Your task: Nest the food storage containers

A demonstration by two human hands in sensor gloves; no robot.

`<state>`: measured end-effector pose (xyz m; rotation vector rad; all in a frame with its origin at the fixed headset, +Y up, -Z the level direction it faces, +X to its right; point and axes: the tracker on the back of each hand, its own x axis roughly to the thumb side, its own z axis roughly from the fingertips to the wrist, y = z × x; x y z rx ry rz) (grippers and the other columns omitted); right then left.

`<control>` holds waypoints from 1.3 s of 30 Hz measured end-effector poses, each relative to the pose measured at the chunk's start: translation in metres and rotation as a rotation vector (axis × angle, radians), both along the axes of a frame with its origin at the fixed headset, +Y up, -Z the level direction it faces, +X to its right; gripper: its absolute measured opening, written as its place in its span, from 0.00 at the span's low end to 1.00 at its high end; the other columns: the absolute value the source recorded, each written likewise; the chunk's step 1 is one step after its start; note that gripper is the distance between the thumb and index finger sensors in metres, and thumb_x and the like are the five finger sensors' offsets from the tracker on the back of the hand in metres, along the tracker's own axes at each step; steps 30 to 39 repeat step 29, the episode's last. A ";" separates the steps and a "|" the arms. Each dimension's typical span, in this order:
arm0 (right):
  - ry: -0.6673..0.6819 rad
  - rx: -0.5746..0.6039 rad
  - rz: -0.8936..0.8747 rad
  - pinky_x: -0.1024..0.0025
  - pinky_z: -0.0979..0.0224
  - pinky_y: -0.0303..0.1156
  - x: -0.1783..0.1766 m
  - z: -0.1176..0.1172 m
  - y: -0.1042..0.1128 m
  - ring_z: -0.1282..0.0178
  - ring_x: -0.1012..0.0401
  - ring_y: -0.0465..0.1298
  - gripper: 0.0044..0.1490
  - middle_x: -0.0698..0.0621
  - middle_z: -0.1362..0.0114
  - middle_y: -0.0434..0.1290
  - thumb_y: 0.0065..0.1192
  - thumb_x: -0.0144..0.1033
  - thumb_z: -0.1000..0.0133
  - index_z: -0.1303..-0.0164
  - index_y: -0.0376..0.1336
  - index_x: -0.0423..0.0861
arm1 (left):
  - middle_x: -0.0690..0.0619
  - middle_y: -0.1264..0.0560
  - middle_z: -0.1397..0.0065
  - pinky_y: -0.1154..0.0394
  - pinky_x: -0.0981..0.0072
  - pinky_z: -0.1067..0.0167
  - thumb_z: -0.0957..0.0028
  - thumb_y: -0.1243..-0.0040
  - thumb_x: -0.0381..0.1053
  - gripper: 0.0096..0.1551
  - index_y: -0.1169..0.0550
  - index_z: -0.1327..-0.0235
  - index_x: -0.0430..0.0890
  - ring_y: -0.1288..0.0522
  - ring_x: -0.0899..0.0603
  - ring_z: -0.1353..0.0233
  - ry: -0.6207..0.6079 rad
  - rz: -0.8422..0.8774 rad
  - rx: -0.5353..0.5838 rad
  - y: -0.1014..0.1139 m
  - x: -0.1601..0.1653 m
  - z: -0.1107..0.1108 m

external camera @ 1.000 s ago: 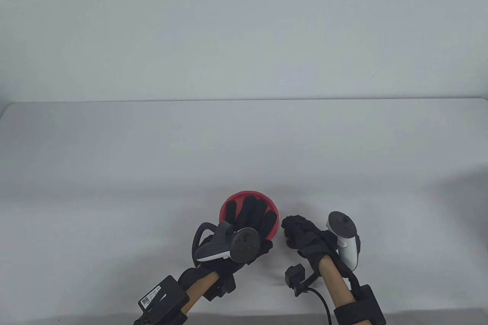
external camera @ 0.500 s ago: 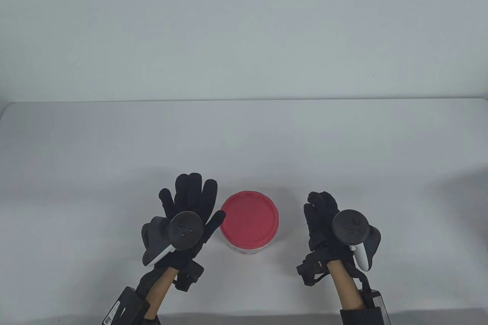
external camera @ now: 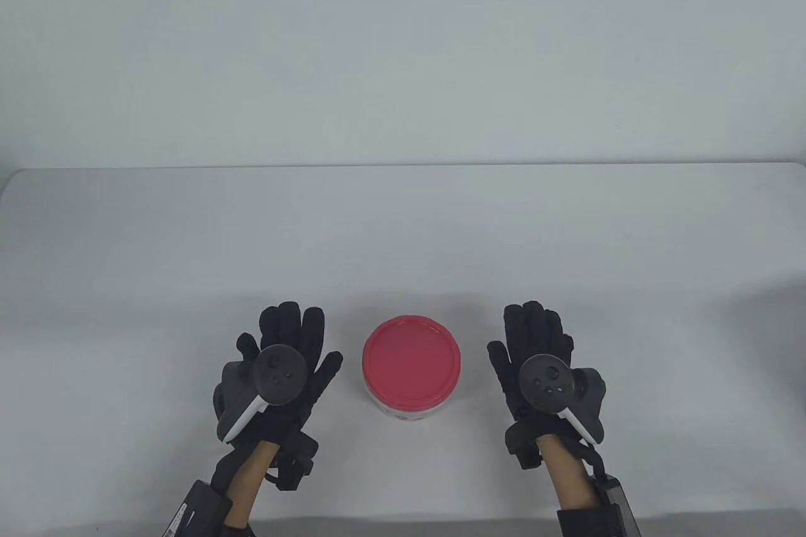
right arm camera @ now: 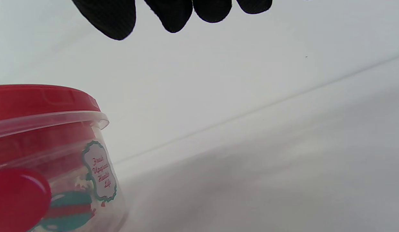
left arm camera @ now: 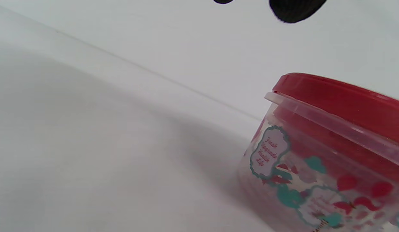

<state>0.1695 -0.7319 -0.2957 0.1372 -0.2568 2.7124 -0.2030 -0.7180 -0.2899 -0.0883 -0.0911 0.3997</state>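
A clear round container with a red lid (external camera: 410, 369) stands near the table's front edge, between my hands. It has red and teal printed labels on its wall, and red shapes show inside it in the left wrist view (left arm camera: 328, 154) and the right wrist view (right arm camera: 48, 148). My left hand (external camera: 291, 345) lies flat to the left of it, fingers spread, holding nothing. My right hand (external camera: 532, 339) lies flat to the right of it, fingers spread, holding nothing. Neither hand touches the container.
The white table (external camera: 403, 235) runs back to a plain white wall. Its far edge shows in the table view and its front edge lies just behind my wrists.
My left hand lifted off the red lid and moved left. My right hand opened from a loose fist and moved right. Both now lie flat beside the container, which has not moved.
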 end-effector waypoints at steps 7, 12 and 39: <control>0.004 -0.014 -0.036 0.31 0.28 0.44 0.001 -0.001 0.001 0.18 0.36 0.42 0.41 0.38 0.12 0.41 0.48 0.48 0.32 0.13 0.44 0.42 | 0.52 0.68 0.07 0.75 0.34 0.25 0.34 0.64 0.69 0.44 0.60 0.09 0.62 0.73 0.37 0.10 -0.003 -0.007 -0.006 0.000 0.001 0.001; 0.012 -0.026 -0.020 0.31 0.28 0.44 -0.001 -0.001 0.000 0.18 0.36 0.42 0.42 0.38 0.12 0.41 0.48 0.49 0.32 0.13 0.44 0.42 | 0.52 0.69 0.07 0.75 0.34 0.25 0.34 0.64 0.69 0.44 0.61 0.09 0.62 0.73 0.37 0.11 -0.003 0.013 -0.030 -0.004 -0.001 -0.001; 0.016 -0.050 -0.026 0.30 0.29 0.45 -0.003 -0.001 0.000 0.19 0.35 0.43 0.41 0.37 0.12 0.40 0.48 0.48 0.32 0.13 0.44 0.42 | 0.52 0.71 0.08 0.76 0.35 0.25 0.34 0.64 0.69 0.44 0.61 0.09 0.60 0.76 0.38 0.12 -0.001 0.004 -0.050 -0.005 -0.001 0.001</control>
